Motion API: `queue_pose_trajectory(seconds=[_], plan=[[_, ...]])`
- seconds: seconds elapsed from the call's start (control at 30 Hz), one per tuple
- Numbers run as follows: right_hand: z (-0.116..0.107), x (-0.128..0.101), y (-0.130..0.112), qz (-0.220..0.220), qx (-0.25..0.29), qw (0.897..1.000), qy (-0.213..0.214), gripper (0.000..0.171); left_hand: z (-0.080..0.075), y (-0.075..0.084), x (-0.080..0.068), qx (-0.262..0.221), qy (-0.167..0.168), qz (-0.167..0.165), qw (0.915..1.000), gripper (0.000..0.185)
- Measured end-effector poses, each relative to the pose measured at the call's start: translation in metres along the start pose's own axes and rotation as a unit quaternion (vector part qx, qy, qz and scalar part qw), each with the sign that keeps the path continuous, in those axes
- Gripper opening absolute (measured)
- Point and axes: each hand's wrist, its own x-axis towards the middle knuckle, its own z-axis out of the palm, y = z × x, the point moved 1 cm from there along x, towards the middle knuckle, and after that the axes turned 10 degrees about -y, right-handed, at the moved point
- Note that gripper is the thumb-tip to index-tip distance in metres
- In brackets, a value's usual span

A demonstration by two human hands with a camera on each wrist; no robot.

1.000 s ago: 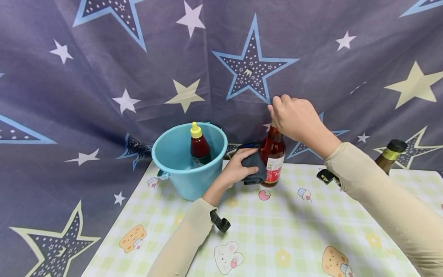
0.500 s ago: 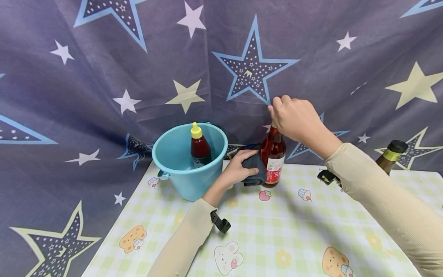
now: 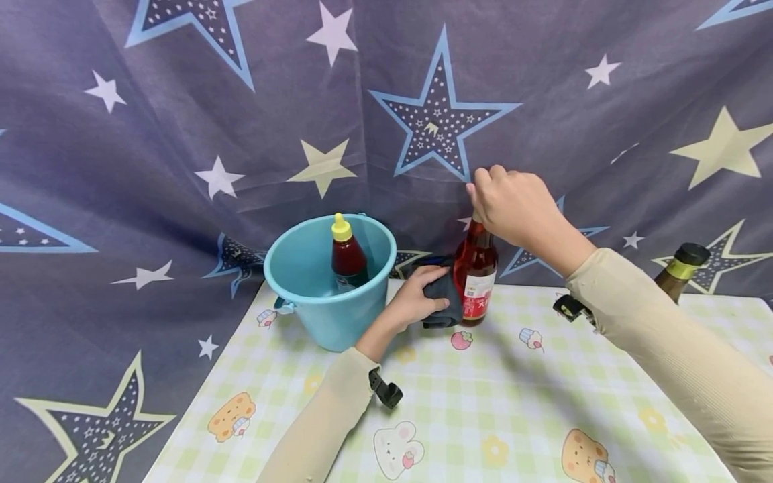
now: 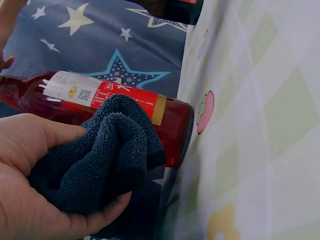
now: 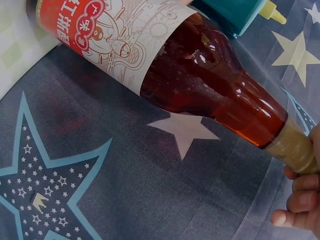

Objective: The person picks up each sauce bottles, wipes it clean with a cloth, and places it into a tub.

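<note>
A glass bottle of red vinegar (image 3: 478,278) with a red and white label stands upright on the table. My right hand (image 3: 513,204) grips it by the capped neck from above; in the right wrist view the fingers (image 5: 302,200) curl round the cap end. My left hand (image 3: 413,298) holds a folded dark towel (image 4: 105,150) between thumb and fingers, and the towel lies against the bottle's left side, low by the label. In the left wrist view the towel covers part of the bottle.
Left of the hands stands a light blue bucket (image 3: 329,322) with a yellow-capped sauce bottle (image 3: 349,261) inside. A black-capped bottle (image 3: 682,272) is at the far right, partly behind the right sleeve. A star-patterned curtain (image 3: 181,134) hangs behind the checked tablecloth (image 3: 459,389).
My left hand has slid slightly down along the bottle's side with the towel. The right hand keeps its grip on the neck, and the bottle stays in place.
</note>
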Motion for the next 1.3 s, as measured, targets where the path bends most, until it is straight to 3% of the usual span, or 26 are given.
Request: queue_pose_trajectory(seconds=[0.2, 0.57, 0.87, 1.03, 1.17, 1.3], plan=[[0.0, 0.0, 0.0, 0.002, -0.001, 1.0, -0.007, 0.037, 0.002, -0.004, 0.001, 0.015, -0.01, 0.003, 0.9998, 0.065], [0.0, 0.0, -0.001, -0.002, -0.005, 1.0, 0.006, 0.036, 0.007, -0.01, 0.0, 0.057, -0.035, -0.029, 0.9973, 0.066], [-0.001, 0.001, -0.001, -0.005, -0.011, 1.0, 0.0, 0.036, 0.009, -0.012, 0.0, 0.036, -0.048, -0.039, 0.9975, 0.068], [0.001, 0.001, 0.0, -0.004, -0.009, 1.0, 0.001, 0.037, 0.007, -0.01, 0.0, 0.047, -0.018, -0.041, 0.9979, 0.064], [0.002, 0.001, 0.001, -0.003, -0.004, 1.0, 0.006, 0.036, 0.004, 0.0, -0.002, 0.113, 0.036, -0.02, 0.9927, 0.057], [0.003, 0.003, 0.001, -0.004, -0.002, 1.0, 0.009, 0.036, -0.002, 0.018, -0.008, 0.169, 0.069, 0.019, 0.9829, 0.053]])
